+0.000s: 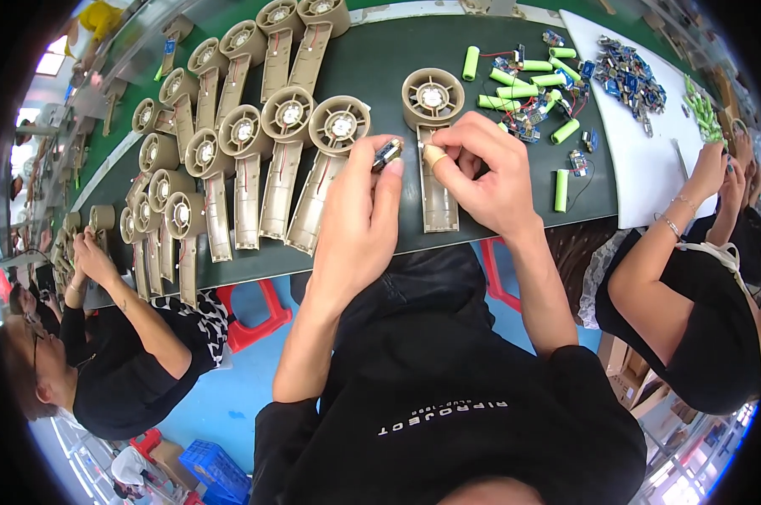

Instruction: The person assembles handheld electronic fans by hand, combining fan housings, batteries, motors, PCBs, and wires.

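A beige handheld fan shell (440, 206) lies in front of me, its round caged head away from me and its trough-like handle open side up. My left hand (359, 206) is closed left of the handle, pinching a small circuit board (387, 154) between thumb and fingers. Over the upper part of the handle, my right hand (486, 172) has its fingers pressed together. A tan finger cot (433, 156) covers one of its fingertips. Whatever those fingers pinch is too small or hidden to make out.
More fan shells (244, 135) stand in rows on the dark green table (389, 59) to the left. Light green battery cells (515, 91) with wired boards lie right. Beyond, a white board (595, 55) holds piled circuit boards (633, 80). Co-workers' hands (94, 257) work at both sides.
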`<state>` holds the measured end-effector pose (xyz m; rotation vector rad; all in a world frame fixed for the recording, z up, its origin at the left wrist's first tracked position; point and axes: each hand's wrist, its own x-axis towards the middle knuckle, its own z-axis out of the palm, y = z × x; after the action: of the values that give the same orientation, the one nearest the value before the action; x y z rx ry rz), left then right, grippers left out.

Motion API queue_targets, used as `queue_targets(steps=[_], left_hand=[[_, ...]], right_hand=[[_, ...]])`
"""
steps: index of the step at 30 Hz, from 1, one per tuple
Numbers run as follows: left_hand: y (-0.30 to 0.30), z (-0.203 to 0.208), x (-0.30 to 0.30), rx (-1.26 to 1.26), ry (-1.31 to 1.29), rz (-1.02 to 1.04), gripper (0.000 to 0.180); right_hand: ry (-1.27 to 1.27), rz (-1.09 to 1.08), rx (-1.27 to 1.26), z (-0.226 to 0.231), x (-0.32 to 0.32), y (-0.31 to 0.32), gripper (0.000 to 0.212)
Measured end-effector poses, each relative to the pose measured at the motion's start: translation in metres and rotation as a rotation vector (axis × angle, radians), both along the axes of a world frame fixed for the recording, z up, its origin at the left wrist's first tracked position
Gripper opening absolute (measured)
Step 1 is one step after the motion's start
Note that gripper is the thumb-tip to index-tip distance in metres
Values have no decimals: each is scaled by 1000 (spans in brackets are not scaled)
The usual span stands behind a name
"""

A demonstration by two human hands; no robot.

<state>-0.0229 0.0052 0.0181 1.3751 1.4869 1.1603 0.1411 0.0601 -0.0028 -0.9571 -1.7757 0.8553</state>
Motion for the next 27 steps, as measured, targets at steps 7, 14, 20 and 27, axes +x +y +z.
queue_targets(steps=[7,14,20,27], left_hand=[[-3,-9,-1,-54,-52,38,30],[-2,-12,0,28,34,-5,29],[-2,-8,-4,-21,112,-52,31],[-1,-2,-3,101,229,-75,30]], right_hand=[[-175,-29,415,-4,-5,6,13],[-247,-24,479,-5,-4,6,17],[-259,-23,487,-4,-6,6,18],[-274,-32,468,-3,-6,5,18]])
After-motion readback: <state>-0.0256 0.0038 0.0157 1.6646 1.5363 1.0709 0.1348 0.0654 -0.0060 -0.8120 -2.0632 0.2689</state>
